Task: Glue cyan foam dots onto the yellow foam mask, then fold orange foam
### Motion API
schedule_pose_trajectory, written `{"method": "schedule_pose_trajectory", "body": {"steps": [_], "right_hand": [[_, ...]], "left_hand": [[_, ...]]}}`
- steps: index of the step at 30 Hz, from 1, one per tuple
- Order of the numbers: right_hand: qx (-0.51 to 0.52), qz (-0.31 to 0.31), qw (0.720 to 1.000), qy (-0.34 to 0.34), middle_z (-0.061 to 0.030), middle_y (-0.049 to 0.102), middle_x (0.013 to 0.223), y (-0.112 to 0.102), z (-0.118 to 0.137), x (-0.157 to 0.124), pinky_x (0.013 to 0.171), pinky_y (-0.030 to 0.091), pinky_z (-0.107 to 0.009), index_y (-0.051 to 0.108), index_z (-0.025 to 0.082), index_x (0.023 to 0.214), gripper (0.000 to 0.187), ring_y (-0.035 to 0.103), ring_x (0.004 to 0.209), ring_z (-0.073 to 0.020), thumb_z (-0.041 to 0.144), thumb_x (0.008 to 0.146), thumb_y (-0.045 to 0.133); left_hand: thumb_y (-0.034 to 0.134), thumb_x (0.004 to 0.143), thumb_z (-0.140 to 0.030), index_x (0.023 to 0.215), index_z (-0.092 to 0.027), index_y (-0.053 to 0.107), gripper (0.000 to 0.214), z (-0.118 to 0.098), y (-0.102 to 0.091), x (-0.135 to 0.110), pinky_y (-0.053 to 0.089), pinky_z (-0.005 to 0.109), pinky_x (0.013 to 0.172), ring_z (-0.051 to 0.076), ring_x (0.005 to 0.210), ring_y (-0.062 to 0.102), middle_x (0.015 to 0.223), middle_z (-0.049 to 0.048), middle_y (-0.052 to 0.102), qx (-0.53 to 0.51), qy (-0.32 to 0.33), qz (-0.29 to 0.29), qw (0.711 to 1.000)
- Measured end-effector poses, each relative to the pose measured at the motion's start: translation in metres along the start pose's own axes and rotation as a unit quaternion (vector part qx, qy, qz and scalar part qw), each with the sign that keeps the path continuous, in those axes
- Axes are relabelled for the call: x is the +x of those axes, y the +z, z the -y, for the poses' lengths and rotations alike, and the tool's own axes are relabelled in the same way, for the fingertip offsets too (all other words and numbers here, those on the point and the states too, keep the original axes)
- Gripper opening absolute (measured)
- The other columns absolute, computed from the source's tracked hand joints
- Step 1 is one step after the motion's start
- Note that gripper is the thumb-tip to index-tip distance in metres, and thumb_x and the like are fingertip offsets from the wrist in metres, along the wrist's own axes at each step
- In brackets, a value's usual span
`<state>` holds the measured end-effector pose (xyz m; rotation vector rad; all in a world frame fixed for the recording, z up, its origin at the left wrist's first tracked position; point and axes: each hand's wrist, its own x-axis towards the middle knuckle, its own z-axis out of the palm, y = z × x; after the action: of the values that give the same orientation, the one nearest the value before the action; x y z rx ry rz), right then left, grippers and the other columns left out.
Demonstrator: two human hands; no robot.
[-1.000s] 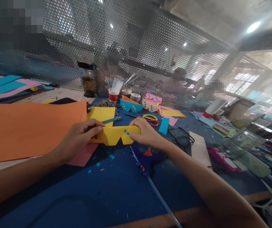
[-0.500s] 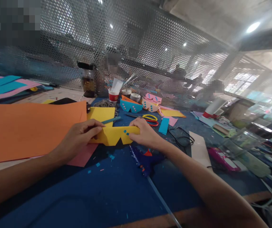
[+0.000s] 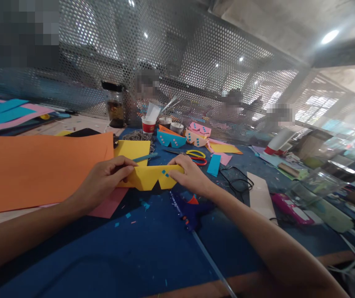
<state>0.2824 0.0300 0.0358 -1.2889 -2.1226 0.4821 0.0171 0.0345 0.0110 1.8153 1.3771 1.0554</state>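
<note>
Nearest you, the blue table mat (image 3: 128,252) is speckled with tiny teal paper scraps, and a blue glue gun (image 3: 191,209) lies on it just in front of the yellow paper cutout (image 3: 148,177). You hold that cutout at both ends, low over the mat. Your left hand (image 3: 103,182) pinches its left end between thumb and fingers, and your right hand (image 3: 190,178) grips its right end with the fingers curled over the top edge. The cutout is a folded card strip with a notched, zigzag lower edge and small teal squares stuck on its face.

Left of the cutout a large smooth orange sheet (image 3: 41,169) lies flat. Behind the cutout are yellow-handled scissors (image 3: 196,154). Further behind it, a red-and-white paper cup (image 3: 148,124) holds something white (I cannot tell what). A clear jar (image 3: 115,109) with a black lid holds dark contents. A perforated metal screen (image 3: 196,70) closes off the back.
</note>
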Motion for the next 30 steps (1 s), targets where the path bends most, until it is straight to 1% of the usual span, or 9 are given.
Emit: {"method": "schedule_pose_trajectory", "body": {"steps": [5,10,12,15,18,22,24,27,30], "right_hand": [[0.006,-0.005,1.000,0.003,-0.0055,0.069,0.103,0.000,-0.002,0.000,0.096,0.046,-0.038,0.069,0.020,0.092,0.007,0.060,0.105,-0.0231,0.024,0.091,0.064],[0.020,-0.049,0.999,0.005,-0.0056,0.071,0.100,-0.001,-0.007,0.002,0.094,0.045,-0.038,0.068,0.020,0.088,0.022,0.062,0.102,-0.0223,0.032,0.102,0.056],[0.015,-0.067,0.998,0.003,-0.0050,0.071,0.097,-0.001,-0.010,0.003,0.093,0.045,-0.037,0.066,0.020,0.085,0.023,0.062,0.099,-0.0216,0.032,0.102,0.057],[0.011,-0.082,0.997,-0.002,-0.0042,0.072,0.096,0.000,-0.012,0.003,0.092,0.045,-0.036,0.066,0.021,0.084,0.019,0.063,0.098,-0.0212,0.029,0.101,0.061],[0.009,-0.096,0.995,-0.004,-0.0044,0.073,0.098,0.001,-0.011,0.002,0.093,0.045,-0.036,0.066,0.021,0.086,0.017,0.063,0.100,-0.0219,0.028,0.101,0.062],[-0.005,-0.108,0.994,-0.006,-0.0045,0.072,0.097,0.001,-0.008,0.000,0.092,0.044,-0.037,0.066,0.020,0.087,0.017,0.062,0.101,-0.0225,0.026,0.102,0.062],[-0.010,-0.108,0.994,-0.008,-0.0041,0.072,0.097,0.001,-0.007,-0.001,0.092,0.044,-0.037,0.065,0.021,0.087,0.017,0.062,0.100,-0.0222,0.025,0.103,0.062],[-0.016,-0.107,0.994,-0.021,-0.0038,0.071,0.096,0.003,-0.005,-0.002,0.092,0.044,-0.036,0.065,0.021,0.087,0.017,0.061,0.100,-0.0214,0.024,0.104,0.062],[-0.022,-0.109,0.993,-0.041,-0.0039,0.069,0.096,0.006,-0.002,-0.003,0.093,0.044,-0.037,0.064,0.020,0.087,0.017,0.060,0.100,-0.0214,0.024,0.104,0.062]], "left_hand": [[0.060,0.081,-0.056,0.096,-0.019,0.075,0.042,0.003,0.000,0.000,0.046,0.030,0.069,0.021,0.082,0.063,0.087,0.0038,0.072,-0.006,-0.014,0.001,1.000],[0.061,0.082,-0.055,0.094,-0.021,0.074,0.038,0.006,0.000,0.003,0.044,0.028,0.068,0.020,0.080,0.062,0.084,0.0011,0.069,-0.019,-0.023,-0.008,1.000],[0.061,0.083,-0.055,0.094,-0.022,0.074,0.038,0.008,0.000,0.003,0.044,0.028,0.068,0.020,0.080,0.062,0.084,0.0005,0.070,-0.020,-0.024,-0.007,0.999],[0.062,0.085,-0.056,0.097,-0.023,0.075,0.037,0.010,-0.002,0.003,0.045,0.029,0.070,0.022,0.086,0.064,0.090,0.0008,0.073,-0.022,-0.022,-0.006,0.999],[0.059,0.087,-0.056,0.096,-0.024,0.077,0.038,0.010,-0.003,0.003,0.046,0.033,0.078,0.026,0.096,0.065,0.097,0.0022,0.076,-0.003,0.002,-0.019,1.000],[0.055,0.092,-0.058,0.099,-0.028,0.081,0.040,0.006,-0.005,0.004,0.044,0.042,0.100,0.031,0.119,0.061,0.119,0.0035,0.078,0.042,0.068,-0.036,0.996],[0.055,0.094,-0.058,0.103,-0.030,0.082,0.040,0.005,-0.005,0.003,0.041,0.044,0.108,0.032,0.126,0.058,0.126,0.0035,0.077,0.053,0.087,-0.037,0.994],[0.057,0.094,-0.060,0.107,-0.030,0.081,0.041,0.006,-0.004,0.002,0.041,0.044,0.110,0.031,0.129,0.058,0.128,0.0042,0.075,0.039,0.091,-0.028,0.995],[0.060,0.095,-0.059,0.105,-0.028,0.081,0.039,0.004,-0.004,-0.001,0.042,0.042,0.110,0.031,0.128,0.058,0.125,0.0053,0.076,0.012,0.093,-0.021,0.995]]}}
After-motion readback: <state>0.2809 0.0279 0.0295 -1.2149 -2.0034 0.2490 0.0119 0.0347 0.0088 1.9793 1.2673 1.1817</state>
